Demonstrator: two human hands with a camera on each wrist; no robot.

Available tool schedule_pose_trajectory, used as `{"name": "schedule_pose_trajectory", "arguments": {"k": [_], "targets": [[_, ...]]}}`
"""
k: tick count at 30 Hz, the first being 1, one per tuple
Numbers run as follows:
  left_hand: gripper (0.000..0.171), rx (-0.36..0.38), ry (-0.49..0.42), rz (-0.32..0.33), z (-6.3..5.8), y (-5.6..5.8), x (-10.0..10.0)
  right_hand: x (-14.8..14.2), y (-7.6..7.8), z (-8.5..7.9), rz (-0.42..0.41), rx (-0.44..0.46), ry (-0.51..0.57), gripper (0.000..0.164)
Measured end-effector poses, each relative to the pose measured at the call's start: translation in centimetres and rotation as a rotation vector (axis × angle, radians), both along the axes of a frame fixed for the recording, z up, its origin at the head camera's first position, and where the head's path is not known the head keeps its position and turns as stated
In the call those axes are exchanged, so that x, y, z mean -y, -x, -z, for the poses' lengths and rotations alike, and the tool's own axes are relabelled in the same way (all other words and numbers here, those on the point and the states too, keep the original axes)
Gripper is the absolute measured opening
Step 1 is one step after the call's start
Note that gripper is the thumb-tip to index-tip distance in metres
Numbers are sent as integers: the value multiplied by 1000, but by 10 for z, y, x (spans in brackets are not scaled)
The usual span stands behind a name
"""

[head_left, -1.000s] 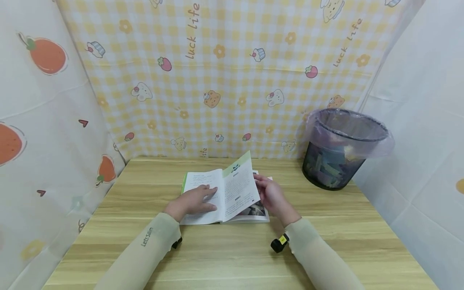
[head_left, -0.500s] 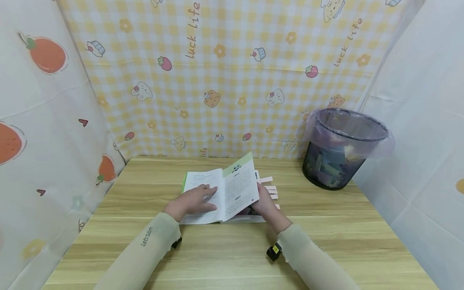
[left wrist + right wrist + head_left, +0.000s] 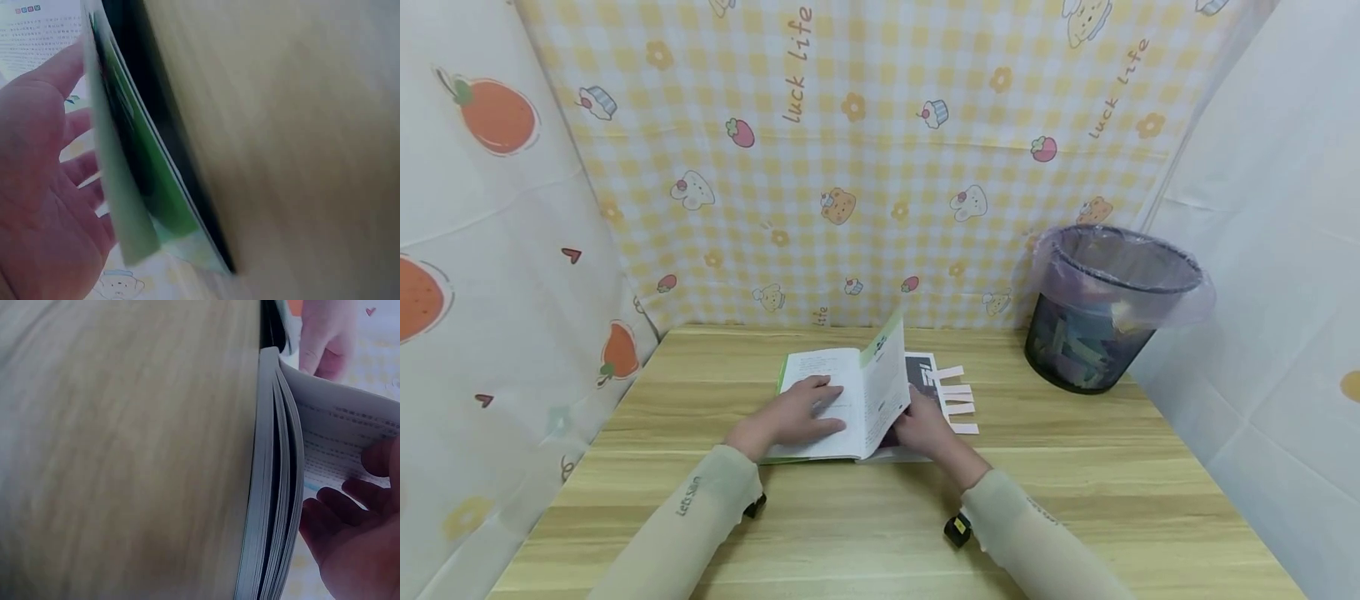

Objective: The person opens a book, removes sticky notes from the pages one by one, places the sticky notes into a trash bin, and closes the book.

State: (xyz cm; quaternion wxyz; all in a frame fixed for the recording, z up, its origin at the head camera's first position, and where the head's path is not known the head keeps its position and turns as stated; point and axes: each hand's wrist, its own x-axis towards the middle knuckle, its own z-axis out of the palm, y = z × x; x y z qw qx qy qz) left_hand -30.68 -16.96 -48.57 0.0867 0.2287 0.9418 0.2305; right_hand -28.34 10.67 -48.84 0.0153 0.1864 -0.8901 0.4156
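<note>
An open book [image 3: 812, 364] lies on the table, with one page [image 3: 883, 387] raised near the middle and leaning left. My left hand [image 3: 797, 412] rests on the left-hand page, fingers spread; that side's green cover [image 3: 159, 194] shows beneath in the left wrist view. Behind the raised page is my right hand [image 3: 925, 425], its fingertips partly hidden from the head camera. Seen from the right wrist, its thumb and loosely bent fingers [image 3: 337, 506] lie against the page's back. Beneath is a page with a dark picture [image 3: 922, 371]. Several pale pink paper tabs [image 3: 960, 408] stick out on the right.
A black mesh bin [image 3: 1075, 346] with a purple plastic liner [image 3: 1172, 304] stands at the table's back right, scraps inside. The wood-grain table [image 3: 865, 533] meets a yellow checked curtain [image 3: 865, 167] behind. White curtains [image 3: 1262, 292] hang at both sides.
My right hand has moved left, in behind the raised page, which now stands steeper. The tabs and the dark picture have come into view. My left hand has shifted slightly left.
</note>
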Motion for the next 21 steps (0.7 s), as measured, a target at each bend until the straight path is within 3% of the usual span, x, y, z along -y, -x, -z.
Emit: {"name": "schedule_pose_trajectory", "arguments": {"k": [6,9,15,21], "targets": [[71,-75,-6,-27,2,1,16,5,-4,-2,-26,66,-64,29],[72,-49,-19,-70,2,0,28,7,-6,-2,-68,62,-109,35],[72,-26,-16,-113,4,-1,49,10,-7,-1,-161,111,-195,62],[66,-27,-40,-124,3,-3,58,12,-11,-7,-191,127,-280,64]]}}
